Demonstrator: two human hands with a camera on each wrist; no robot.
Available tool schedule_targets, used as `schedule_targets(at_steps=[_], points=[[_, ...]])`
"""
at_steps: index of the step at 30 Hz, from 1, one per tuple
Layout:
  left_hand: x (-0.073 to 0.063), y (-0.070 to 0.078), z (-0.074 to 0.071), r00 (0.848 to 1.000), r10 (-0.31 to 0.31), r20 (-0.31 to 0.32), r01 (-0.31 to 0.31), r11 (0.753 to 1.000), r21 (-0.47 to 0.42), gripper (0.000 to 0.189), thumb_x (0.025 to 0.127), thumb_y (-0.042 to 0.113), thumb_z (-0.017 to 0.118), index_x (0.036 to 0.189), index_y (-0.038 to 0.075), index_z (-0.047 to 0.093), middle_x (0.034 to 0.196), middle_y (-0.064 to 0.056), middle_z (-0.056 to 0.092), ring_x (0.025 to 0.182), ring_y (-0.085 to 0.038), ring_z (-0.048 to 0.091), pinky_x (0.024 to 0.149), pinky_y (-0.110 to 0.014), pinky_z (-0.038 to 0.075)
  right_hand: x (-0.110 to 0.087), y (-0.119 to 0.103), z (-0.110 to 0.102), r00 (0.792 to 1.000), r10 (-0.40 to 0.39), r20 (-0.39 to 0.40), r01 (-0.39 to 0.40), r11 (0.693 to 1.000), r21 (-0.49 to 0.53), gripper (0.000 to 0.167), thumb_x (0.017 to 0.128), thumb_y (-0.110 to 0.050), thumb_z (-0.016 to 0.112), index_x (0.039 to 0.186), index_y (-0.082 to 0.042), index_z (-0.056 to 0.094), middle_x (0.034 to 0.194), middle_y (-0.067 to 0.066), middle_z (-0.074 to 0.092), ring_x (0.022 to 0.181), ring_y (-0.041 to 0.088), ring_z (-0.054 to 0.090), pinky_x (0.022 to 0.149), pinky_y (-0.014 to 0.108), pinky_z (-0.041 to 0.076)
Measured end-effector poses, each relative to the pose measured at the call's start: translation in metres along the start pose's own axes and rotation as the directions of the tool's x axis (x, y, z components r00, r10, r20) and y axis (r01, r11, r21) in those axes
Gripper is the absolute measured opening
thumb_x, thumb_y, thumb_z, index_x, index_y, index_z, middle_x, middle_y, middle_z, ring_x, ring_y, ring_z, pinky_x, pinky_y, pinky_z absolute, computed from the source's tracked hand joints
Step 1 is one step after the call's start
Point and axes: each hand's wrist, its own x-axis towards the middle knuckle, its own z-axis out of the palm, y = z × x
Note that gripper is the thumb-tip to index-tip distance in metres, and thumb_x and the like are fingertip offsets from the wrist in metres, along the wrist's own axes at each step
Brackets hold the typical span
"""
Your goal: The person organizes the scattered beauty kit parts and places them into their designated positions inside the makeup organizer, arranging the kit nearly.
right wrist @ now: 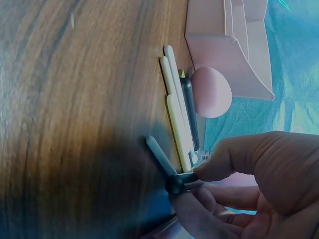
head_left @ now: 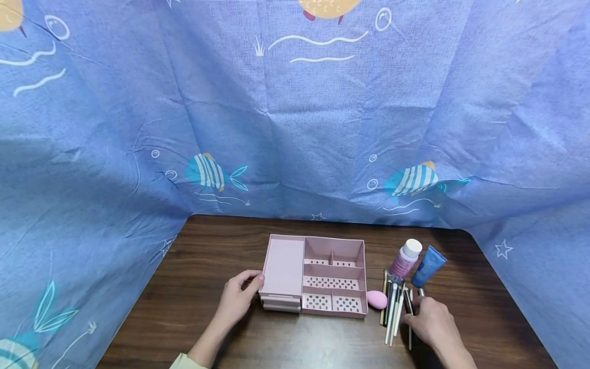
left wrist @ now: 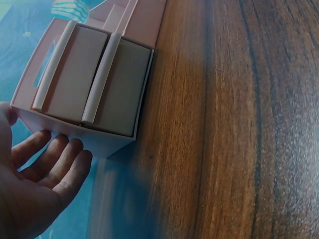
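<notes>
A pink makeup organizer (head_left: 283, 264) with compartments and two front drawers (left wrist: 75, 69) stands mid-table. My left hand (head_left: 239, 294) rests against its left side, thumb at the upper edge and the other fingers along the wall. On the right, my right hand (head_left: 435, 320) pinches a dark-handled makeup brush (right wrist: 175, 184) between thumb and fingers; the hand hides part of it. Beside that hand lie several makeup brushes (head_left: 392, 312) with pale, dark and yellowish handles. A pink makeup sponge (head_left: 377, 299) sits between them and the organizer.
Behind the brushes are a pink bottle (head_left: 403, 262) with a white cap and a blue tube (head_left: 428, 266). The dark wooden table (head_left: 207, 246) meets a blue fish-patterned cloth (head_left: 313, 133) at the back and sides.
</notes>
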Motion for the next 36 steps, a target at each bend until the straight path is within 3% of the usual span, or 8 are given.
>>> schedule_targets(at_steps=[3,8,17,27,36], points=[[0.000,0.001,0.000,1.000,-0.005,0.007,0.005,1.000,-0.015,0.019,0.098,0.016,0.069,0.109,0.003,0.076,0.086,-0.007,0.070,0.070,-0.007,0.061,0.062,-0.033,0.065,0.000,0.000,-0.002,0.999,-0.022,-0.027,0.022,1.000,0.001,0.032,0.073,-0.027,0.081,0.099,-0.009,0.076,0.089,0.013,0.074,0.084,0.040,0.069,0.066,0.057,0.054],[0.001,0.002,-0.001,0.999,-0.041,0.016,0.042,0.997,-0.067,0.020,0.097,0.016,0.070,0.110,0.002,0.076,0.087,-0.008,0.069,0.068,-0.013,0.063,0.059,-0.036,0.065,0.001,0.001,-0.003,0.998,-0.042,-0.051,0.043,0.999,0.003,0.033,0.074,-0.026,0.080,0.101,-0.007,0.076,0.091,0.014,0.075,0.086,0.043,0.069,0.067,0.059,0.054],[-0.001,0.004,0.000,0.987,-0.150,0.055,0.157,0.969,-0.191,0.025,0.098,0.016,0.069,0.114,-0.003,0.073,0.093,-0.010,0.066,0.079,-0.013,0.065,0.062,-0.034,0.066,0.002,-0.001,-0.007,0.998,-0.039,-0.050,0.039,0.999,0.010,0.035,0.074,-0.022,0.077,0.107,-0.007,0.076,0.080,0.000,0.072,0.077,0.025,0.066,0.060,0.046,0.051],[0.001,0.005,0.000,0.985,-0.163,0.053,0.170,0.965,-0.200,0.024,0.097,0.015,0.069,0.115,0.000,0.074,0.095,-0.011,0.067,0.081,-0.015,0.065,0.062,-0.035,0.067,0.005,-0.011,-0.018,0.994,-0.076,-0.079,0.078,0.997,0.016,0.044,0.076,-0.016,0.073,0.116,0.002,0.072,0.083,0.002,0.072,0.075,0.021,0.062,0.060,0.042,0.050],[0.000,0.003,0.001,0.985,-0.162,0.061,0.171,0.962,-0.215,0.029,0.097,0.016,0.070,0.123,0.002,0.072,0.102,-0.013,0.070,0.085,-0.019,0.068,0.063,-0.037,0.067,0.006,-0.024,-0.028,0.984,-0.141,-0.108,0.147,0.988,0.055,0.037,0.078,-0.016,0.076,0.111,0.001,0.072,0.078,-0.004,0.067,0.072,0.015,0.057,0.061,0.033,0.047]])
